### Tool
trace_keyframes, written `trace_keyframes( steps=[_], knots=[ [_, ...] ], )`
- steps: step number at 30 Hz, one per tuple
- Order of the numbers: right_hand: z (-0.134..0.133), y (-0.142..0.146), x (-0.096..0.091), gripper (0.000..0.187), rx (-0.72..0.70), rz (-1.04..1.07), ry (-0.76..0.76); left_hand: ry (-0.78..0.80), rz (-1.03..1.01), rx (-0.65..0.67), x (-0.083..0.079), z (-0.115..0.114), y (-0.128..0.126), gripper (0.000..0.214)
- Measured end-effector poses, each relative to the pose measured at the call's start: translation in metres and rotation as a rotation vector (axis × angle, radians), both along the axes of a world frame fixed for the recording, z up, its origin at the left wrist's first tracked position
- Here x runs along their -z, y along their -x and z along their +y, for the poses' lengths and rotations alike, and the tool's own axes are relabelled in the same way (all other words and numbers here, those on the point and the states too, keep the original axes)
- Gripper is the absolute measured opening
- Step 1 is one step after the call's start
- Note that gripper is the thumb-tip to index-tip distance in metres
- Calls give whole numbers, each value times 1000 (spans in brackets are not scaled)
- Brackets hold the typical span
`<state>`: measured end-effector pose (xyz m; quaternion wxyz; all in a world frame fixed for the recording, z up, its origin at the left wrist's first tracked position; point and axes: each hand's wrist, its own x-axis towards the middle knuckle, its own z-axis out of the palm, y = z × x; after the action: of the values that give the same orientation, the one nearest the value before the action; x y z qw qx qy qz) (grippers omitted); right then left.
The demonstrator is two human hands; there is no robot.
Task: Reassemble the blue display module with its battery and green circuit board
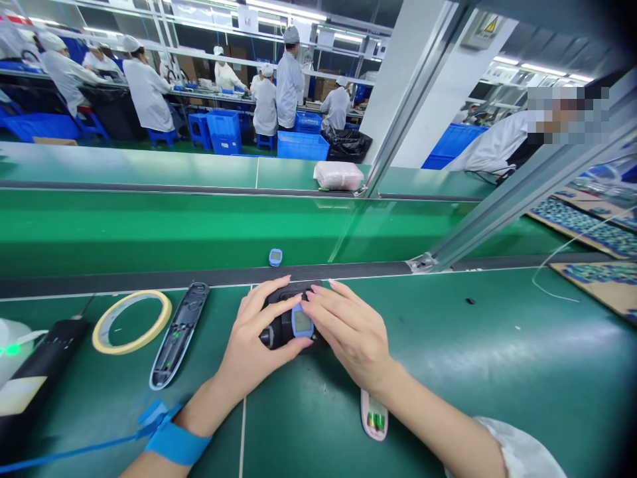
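My left hand (253, 330) and my right hand (346, 332) close around a black moulded fixture (281, 325) on the green conveyor belt (448, 345). A small blue-rimmed handheld meter with a grey LCD screen (302, 322) sits on the fixture, between my hands. My right fingertips lie over its top, and my left thumb is beside it. Below my right wrist lies a pink battery cover holding green batteries (374, 415). A blue anti-static strap (176, 441) circles my left wrist.
On the belt's left lie an open black device casing (179, 335), a roll of masking tape (132, 322) and a black power unit (42, 358). Another blue meter (275, 257) stands beyond a dark rail (199, 276). Cardboard trays (592, 289) lie at right, behind a glass partition (423, 219).
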<state>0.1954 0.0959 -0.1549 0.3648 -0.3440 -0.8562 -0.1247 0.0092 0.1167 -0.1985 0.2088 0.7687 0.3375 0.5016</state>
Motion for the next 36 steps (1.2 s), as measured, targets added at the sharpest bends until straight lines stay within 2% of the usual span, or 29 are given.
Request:
trace_keyframes(
  steps=[13,20,23,26,29,36],
  knots=[
    [1,-3,3,22,-37,-7,-26,-20,-12,-11,1,-1,0,41],
    [2,0,6,24,-28,71,-13,-4,-14,0,3,1,-1,43],
    [2,6,1,19,8,127,45,6,-4,-2,3,1,-1,43],
    [3,10,-6,7,77,199,198,37,10,-5,1,0,-1,45],
    [5,11,-13,11,142,206,343,60,11,-5,-1,-1,0,42],
    [8,8,-20,7,164,150,365,50,11,7,-1,-1,0,39]
  ],
)
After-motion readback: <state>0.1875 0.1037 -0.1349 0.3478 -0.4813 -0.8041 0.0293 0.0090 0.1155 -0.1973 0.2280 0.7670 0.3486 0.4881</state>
